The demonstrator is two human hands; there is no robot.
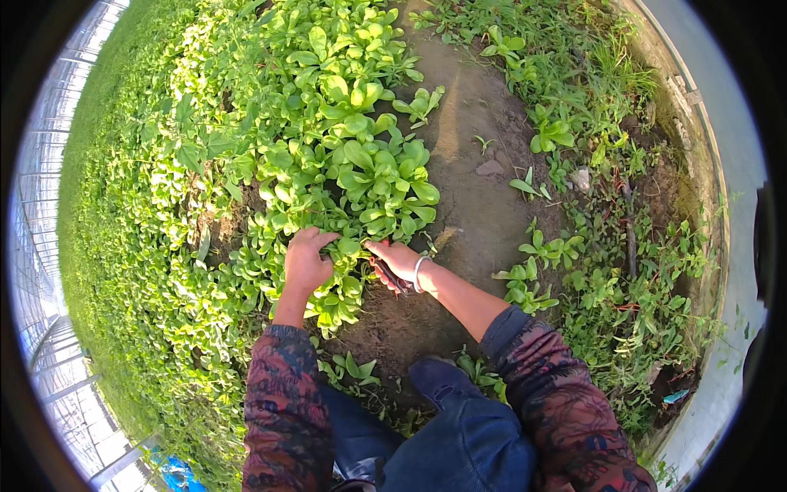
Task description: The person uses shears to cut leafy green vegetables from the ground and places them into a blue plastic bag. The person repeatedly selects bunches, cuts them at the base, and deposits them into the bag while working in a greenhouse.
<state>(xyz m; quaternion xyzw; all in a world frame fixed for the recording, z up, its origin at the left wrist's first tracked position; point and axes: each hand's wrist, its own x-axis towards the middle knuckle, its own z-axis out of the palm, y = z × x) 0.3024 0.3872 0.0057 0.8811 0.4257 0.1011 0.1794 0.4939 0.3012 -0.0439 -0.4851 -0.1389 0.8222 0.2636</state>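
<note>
My left hand (305, 261) rests among the leafy green plants (384, 169) at the edge of the dense bed. Its thumb points right over the leaves; foliage hides whether the fingers grip a stem. Close beside it on the right, my right hand (396, 261) grips a small hand tool (391, 275) with red and dark parts. The tool's working end is hidden by the hand and leaves. A pale bracelet (419, 273) circles the right wrist. Between the two hands stand rounded leaves (349, 247) of one plant, near the right fingertips.
A strip of brown soil (473, 166) runs along the bed's right side. Beyond it grow weeds (633, 264) beside a low wall ledge (688, 104) and pale sheeting (738, 184). My shoe (439, 378) is on the soil below the hands. Blue material (175, 473) lies at lower left.
</note>
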